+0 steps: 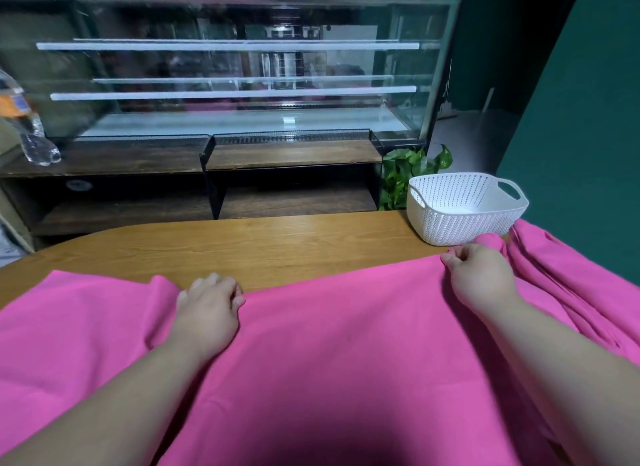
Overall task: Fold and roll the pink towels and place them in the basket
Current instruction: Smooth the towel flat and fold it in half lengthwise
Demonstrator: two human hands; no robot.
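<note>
Now: both hands on the far edge of a pink towel

The pink towel (329,344) lies spread across the lower half of the frame, draped toward the viewer. The left hand (207,302), lower centre-left, has its fingers curled over the towel's far edge and appears to pinch it. The right hand (479,278), centre-right, grips the same edge with curled fingers.

This looks like the first fold being set up: the cloth is flat and unrolled, and nothing shows inside the white basket (464,209), which stands at middle right just beyond the right hand. More pink cloth (571,285) lies bunched at the right edge, and another flat pink piece (69,320) lies at lower left; whether these are separate towels I cannot tell. The next move probably calls for bringing both corners over evenly, so the edges meet without skew.

The wooden table (242,243) is pale and smooth-grained. Behind it, a dark wooden shelf (294,153) sits under a glass display case (242,67) that fills the upper frame. A plastic bottle (24,119) stands at upper left, a leafy plant (408,174) beside the basket, and a green wall (588,84) at upper right.
</note>
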